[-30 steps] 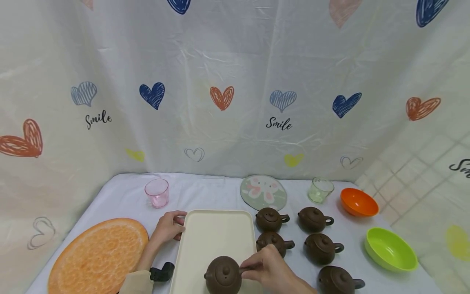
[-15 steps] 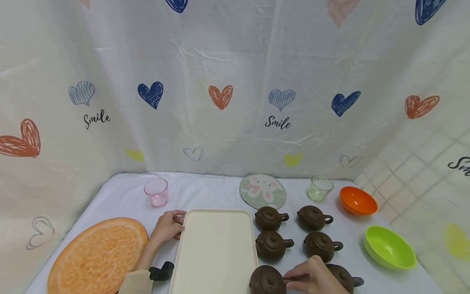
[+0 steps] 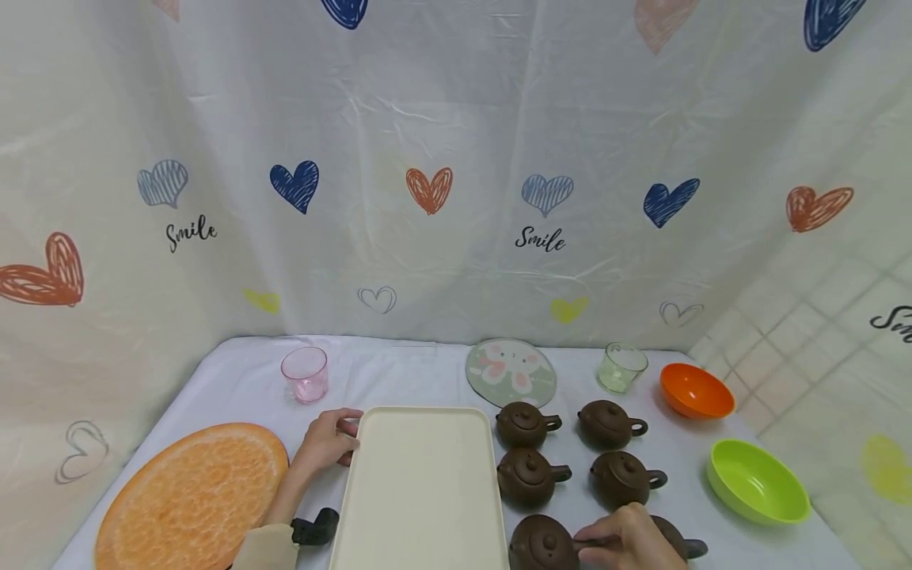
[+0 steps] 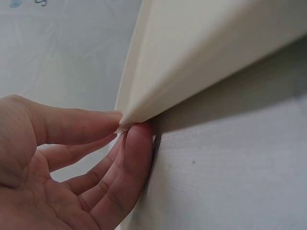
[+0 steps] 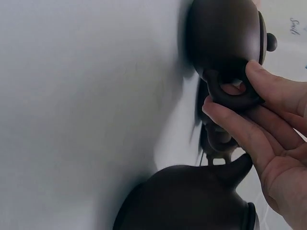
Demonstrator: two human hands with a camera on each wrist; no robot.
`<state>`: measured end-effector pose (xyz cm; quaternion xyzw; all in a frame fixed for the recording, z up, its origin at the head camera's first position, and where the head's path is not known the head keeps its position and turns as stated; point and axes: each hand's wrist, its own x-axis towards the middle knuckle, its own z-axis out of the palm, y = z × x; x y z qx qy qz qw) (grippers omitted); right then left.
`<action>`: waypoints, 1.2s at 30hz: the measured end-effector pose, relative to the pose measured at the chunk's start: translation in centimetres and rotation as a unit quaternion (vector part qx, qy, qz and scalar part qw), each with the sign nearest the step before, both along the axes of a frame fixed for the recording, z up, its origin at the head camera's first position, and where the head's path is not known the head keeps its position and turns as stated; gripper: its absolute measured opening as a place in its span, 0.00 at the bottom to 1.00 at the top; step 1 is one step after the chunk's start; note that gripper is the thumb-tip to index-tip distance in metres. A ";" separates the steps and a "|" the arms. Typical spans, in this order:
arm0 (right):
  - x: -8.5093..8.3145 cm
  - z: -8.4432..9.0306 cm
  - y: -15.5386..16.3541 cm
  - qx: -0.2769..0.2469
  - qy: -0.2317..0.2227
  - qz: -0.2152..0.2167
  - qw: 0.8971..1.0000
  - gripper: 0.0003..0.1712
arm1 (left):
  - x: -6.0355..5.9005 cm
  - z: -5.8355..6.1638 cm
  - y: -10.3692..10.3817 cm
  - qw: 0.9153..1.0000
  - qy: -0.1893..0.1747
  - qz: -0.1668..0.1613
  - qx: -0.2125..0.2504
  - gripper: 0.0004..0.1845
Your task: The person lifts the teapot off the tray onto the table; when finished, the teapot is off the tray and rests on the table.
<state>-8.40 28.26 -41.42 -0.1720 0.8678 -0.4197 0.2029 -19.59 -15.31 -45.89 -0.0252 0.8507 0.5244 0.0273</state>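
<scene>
My left hand pinches the far left corner of a cream rectangular tray between thumb and fingers, plain in the left wrist view, where the tray's rim shows above the cloth. My right hand grips the ring handle of a dark brown clay teapot just off the tray's near right side. In the right wrist view, thumb and fingers close round that handle, and the lidded pot sits close over the cloth. Another teapot stands right beside this hand, spout toward it.
More brown teapots stand in two columns, including one teapot by the tray and another farther right. Behind are a round rabbit mat, a green glass and a pink glass. Orange and green bowls stand right; a bread-patterned round mat lies left.
My right hand has carried the teapot rightward from over the tray to the white cloth beside it, in front of the left column of teapots. The left hand has stayed at the tray corner.
</scene>
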 end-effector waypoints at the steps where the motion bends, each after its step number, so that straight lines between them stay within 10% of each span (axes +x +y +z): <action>1: -0.1 -0.1 0.0 0.001 0.002 0.002 1.000 0.11 | 0.0 0.0 0.0 1.000 0.000 0.000 0.000 0.25; 25: -0.9 1.1 -1.5 0.057 -0.005 -0.021 0.998 0.12 | -0.1 -0.1 -0.3 1.000 -0.001 -0.004 -0.003 0.24; 31: -1.7 2.5 -3.0 0.023 0.114 -0.043 0.992 0.14 | 0.2 1.4 0.0 0.996 0.026 -0.036 -0.082 0.20; 36: -2.8 3.6 -5.0 0.013 0.269 -0.055 0.961 0.13 | 0.4 3.0 1.2 0.971 0.114 -0.020 -0.210 0.20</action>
